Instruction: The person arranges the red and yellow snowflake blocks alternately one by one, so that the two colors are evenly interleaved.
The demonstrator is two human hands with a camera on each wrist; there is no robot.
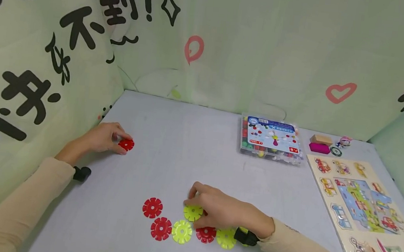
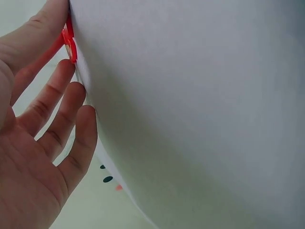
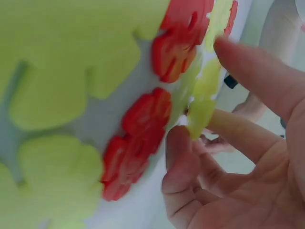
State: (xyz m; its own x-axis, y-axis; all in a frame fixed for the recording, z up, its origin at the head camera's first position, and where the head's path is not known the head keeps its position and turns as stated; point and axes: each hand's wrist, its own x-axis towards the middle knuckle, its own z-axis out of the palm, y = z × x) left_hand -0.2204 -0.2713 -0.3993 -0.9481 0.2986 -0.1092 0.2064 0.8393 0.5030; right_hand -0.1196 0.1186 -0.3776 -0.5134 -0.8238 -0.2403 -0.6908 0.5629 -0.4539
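At the table's left side my left hand (image 1: 105, 137) pinches a red notched disc (image 1: 126, 144) between thumb and fingers. The left wrist view shows that red disc (image 2: 70, 46) edge-on at the fingertips. My right hand (image 1: 221, 211) holds a yellow-green notched disc (image 1: 192, 213) by its edge, close over the table. Below it runs a row with a red disc (image 1: 161, 229), a yellow-green disc (image 1: 182, 232), another red disc (image 1: 206, 234) and a yellow-green one (image 1: 226, 238). One more red disc (image 1: 152, 208) lies above the row's left end. The right hand hides some pieces.
A clear plastic case (image 1: 271, 140) of coloured parts stands at the back. Right of it are a wooden block (image 1: 321, 140), a magenta block (image 1: 319, 148) and a small figure (image 1: 344, 141). A picture puzzle board (image 1: 337, 236) lies at the right. Printed curtains (image 1: 228, 76) enclose the table.
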